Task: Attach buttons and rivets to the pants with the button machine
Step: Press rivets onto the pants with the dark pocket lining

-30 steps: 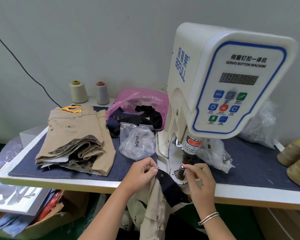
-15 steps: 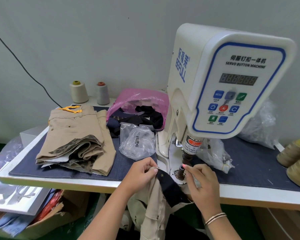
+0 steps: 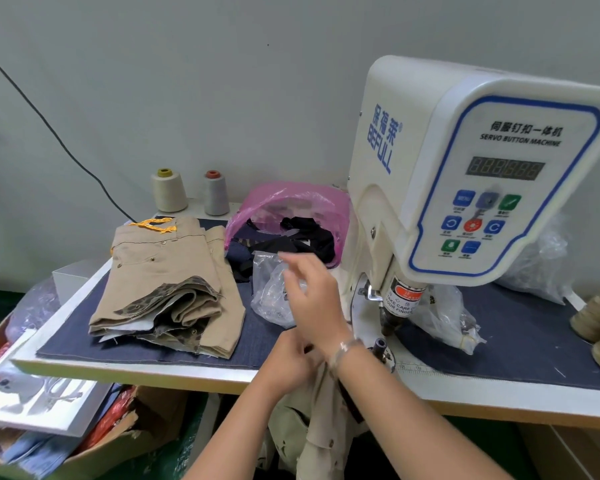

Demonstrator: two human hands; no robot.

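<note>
Right hand (image 3: 312,299), fingers loosely spread and empty, reaches toward the clear bag (image 3: 274,296) at centre frame; left hand (image 3: 288,362) grips the pants (image 3: 312,420) below the worktop (image 3: 187,374) edge. Risk: one-handed hold lets the fabric slip off the lower die (image 3: 379,345).

Khaki folded pants (image 3: 174,271) with leopard-print lining lie on dark blue denim cloth (image 3: 520,344); far behind, a pink plastic bag (image 3: 291,199); right, the white, blue-trimmed button machine (image 3: 465,168).
</note>
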